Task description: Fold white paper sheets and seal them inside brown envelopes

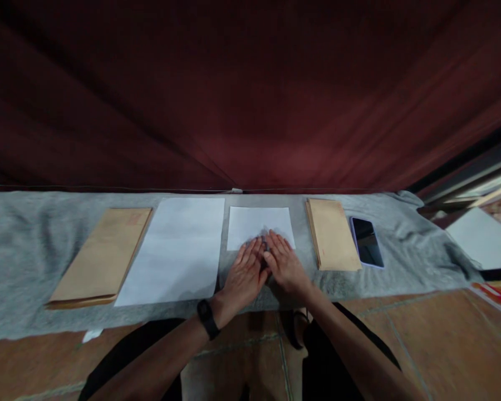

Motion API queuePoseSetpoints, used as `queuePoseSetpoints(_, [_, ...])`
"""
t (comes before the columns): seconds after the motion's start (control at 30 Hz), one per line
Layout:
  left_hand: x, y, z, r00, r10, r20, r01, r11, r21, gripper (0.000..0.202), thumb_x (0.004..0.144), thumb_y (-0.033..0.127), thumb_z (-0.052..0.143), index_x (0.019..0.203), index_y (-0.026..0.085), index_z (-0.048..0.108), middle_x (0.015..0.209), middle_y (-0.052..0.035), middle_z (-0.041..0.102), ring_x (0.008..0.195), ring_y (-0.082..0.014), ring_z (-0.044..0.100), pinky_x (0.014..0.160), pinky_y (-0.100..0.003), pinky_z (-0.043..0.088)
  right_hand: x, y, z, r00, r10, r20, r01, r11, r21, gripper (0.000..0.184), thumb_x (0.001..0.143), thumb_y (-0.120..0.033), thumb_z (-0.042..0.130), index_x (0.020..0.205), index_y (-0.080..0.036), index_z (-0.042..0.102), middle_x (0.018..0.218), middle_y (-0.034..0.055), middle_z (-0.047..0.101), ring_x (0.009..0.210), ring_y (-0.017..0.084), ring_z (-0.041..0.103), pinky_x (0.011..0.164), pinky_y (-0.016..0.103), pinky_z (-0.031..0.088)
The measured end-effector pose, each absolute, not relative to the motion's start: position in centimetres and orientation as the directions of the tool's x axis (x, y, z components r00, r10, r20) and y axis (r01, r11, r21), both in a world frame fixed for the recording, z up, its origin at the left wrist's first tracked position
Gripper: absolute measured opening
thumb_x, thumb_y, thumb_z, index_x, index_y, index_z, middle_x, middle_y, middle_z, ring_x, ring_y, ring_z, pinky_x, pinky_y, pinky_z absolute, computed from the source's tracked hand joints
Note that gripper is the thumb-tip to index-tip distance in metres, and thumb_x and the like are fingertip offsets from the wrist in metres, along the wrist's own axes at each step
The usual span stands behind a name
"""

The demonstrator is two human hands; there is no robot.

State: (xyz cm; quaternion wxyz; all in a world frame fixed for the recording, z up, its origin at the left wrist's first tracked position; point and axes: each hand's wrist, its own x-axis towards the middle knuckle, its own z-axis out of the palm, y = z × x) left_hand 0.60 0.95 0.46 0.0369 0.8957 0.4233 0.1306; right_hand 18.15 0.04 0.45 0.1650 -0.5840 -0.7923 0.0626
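A white sheet (256, 223), wider than it is deep, lies on the grey cloth in front of me. Flat on its near edge rests my left hand (245, 273), fingers stretched out and a dark band on the wrist. Beside it my right hand (286, 264) also lies flat, its fingers extended over the sheet's near right part. The fingertips of both hands almost meet. Neither hand grips anything. Left of them is a larger pile or sheet of white paper (179, 245). To the right sits a stack of brown envelopes (332, 234).
Larger brown envelopes (102, 253) lie at the left on the grey cloth (20, 250). A phone (367, 242) in a pale purple case is right of the small envelopes. Behind hangs a dark red curtain (250, 111). Tiled floor (434, 328) shows below the cloth's front edge.
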Motion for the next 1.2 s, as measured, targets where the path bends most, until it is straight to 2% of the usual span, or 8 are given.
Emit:
queuePoseSetpoints(0.1, [0.7,0.5,0.0,0.621,0.763,0.179,0.747,-0.645,0.161,0.057,0.102,0.031,0.034,0.154,0.007,0.033,0.161,-0.0152,0.033,0.152,-0.0237,0.024,0.126,-0.047,0.021,17.5,-0.6,0.0,-0.305,0.936,0.177,0.889,0.347,-0.300,0.055,0.107,-0.039,0.027,0.155,-0.013,0.034,0.160,0.0113,0.036,0.151,0.021,0.028,0.124,0.046,0.026])
queuePoseSetpoints(0.33, [0.7,1.0,0.6,0.567,0.807,0.164,0.796,-0.588,0.142,0.055,0.101,0.031,0.035,0.150,0.008,0.040,0.161,-0.0144,0.034,0.152,-0.0280,0.023,0.125,-0.054,0.020,18.5,-0.5,-0.2,-0.221,0.955,0.197,0.930,0.267,-0.252,0.056,0.106,-0.039,0.033,0.153,-0.009,0.038,0.158,0.0154,0.039,0.149,0.024,0.032,0.122,0.046,0.030])
queuePoseSetpoints(0.57, [1.5,2.4,0.9,0.596,0.790,0.146,0.776,-0.613,0.147,0.054,0.101,0.030,0.032,0.151,0.010,0.039,0.158,-0.0136,0.040,0.151,-0.0252,0.028,0.125,-0.051,0.020,18.4,-0.3,-0.1,-0.209,0.959,0.191,0.936,0.253,-0.245,0.055,0.106,-0.039,0.033,0.152,-0.010,0.040,0.157,0.0148,0.041,0.148,0.025,0.035,0.121,0.047,0.030])
queuePoseSetpoints(0.83, [2.6,5.0,0.6,0.600,0.793,0.100,0.780,-0.609,0.148,0.055,0.100,0.027,0.029,0.152,0.008,0.037,0.160,-0.0147,0.036,0.151,-0.0256,0.026,0.124,-0.051,0.019,18.7,0.0,0.6,-0.197,0.971,0.135,0.935,0.227,-0.271,0.053,0.107,-0.037,0.026,0.149,-0.012,0.046,0.155,0.0117,0.044,0.147,0.023,0.037,0.121,0.044,0.031])
queuePoseSetpoints(0.97, [3.0,6.7,0.3,0.584,0.805,0.101,0.790,-0.593,0.158,0.057,0.099,0.025,0.028,0.153,0.011,0.035,0.160,-0.0128,0.036,0.152,-0.0234,0.026,0.124,-0.051,0.018,18.8,-0.1,0.4,-0.213,0.967,0.139,0.935,0.243,-0.259,0.055,0.106,-0.043,0.029,0.151,-0.015,0.044,0.156,0.0117,0.042,0.146,0.023,0.038,0.121,0.045,0.032])
queuePoseSetpoints(1.2, [4.4,9.3,-0.3,0.521,0.845,0.121,0.821,-0.534,0.199,0.057,0.099,0.026,0.029,0.154,0.012,0.036,0.162,-0.0097,0.033,0.152,-0.0230,0.024,0.125,-0.051,0.014,18.5,-0.2,0.0,-0.213,0.967,0.139,0.946,0.240,-0.217,0.059,0.105,-0.046,0.032,0.151,-0.011,0.042,0.158,0.0142,0.039,0.146,0.028,0.039,0.121,0.047,0.030])
